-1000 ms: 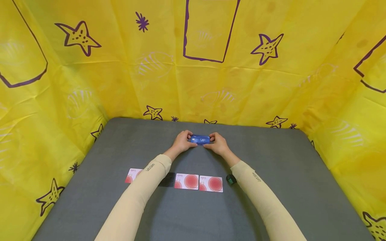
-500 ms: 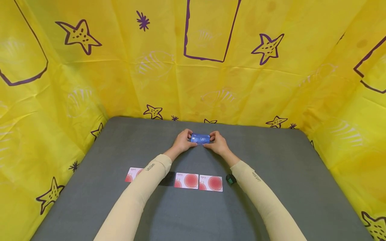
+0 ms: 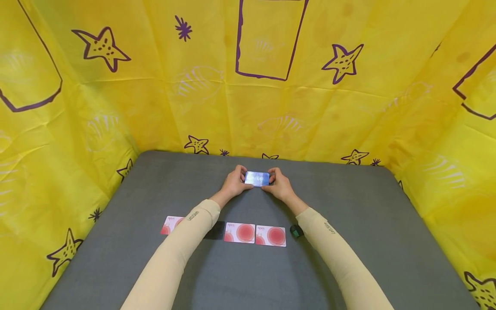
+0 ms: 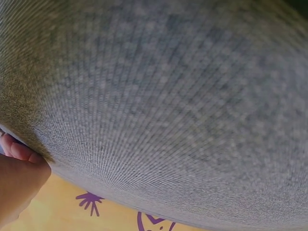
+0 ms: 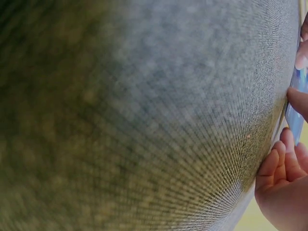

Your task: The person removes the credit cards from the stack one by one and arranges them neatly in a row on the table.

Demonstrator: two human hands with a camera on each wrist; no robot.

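A blue card (image 3: 257, 178) with "VIP" lettering is held between both hands toward the far side of the table, its face now bright with glare. My left hand (image 3: 234, 181) pinches its left end, thumb at the near edge. At the opposite end my right hand (image 3: 281, 185) grips it the same way. In the right wrist view the blue card (image 5: 294, 122) shows at the right edge, with the right hand (image 5: 284, 192) at its lower end. Only part of the left hand (image 4: 21, 178) shows in the left wrist view.
Nearer on the grey table (image 3: 248, 275) lies a row of cards: a red-and-white card (image 3: 170, 224) partly under the left sleeve, a black card (image 3: 215, 231), and red-and-white cards (image 3: 240, 233) (image 3: 271, 236). A small dark green-topped object (image 3: 296, 231) sits by the right sleeve. Yellow cloth (image 3: 248, 116) stands behind.
The blue card tilts slightly, so its face goes from deep blue to pale, glossy glare. Both hands keep hold of it in nearly the same place.
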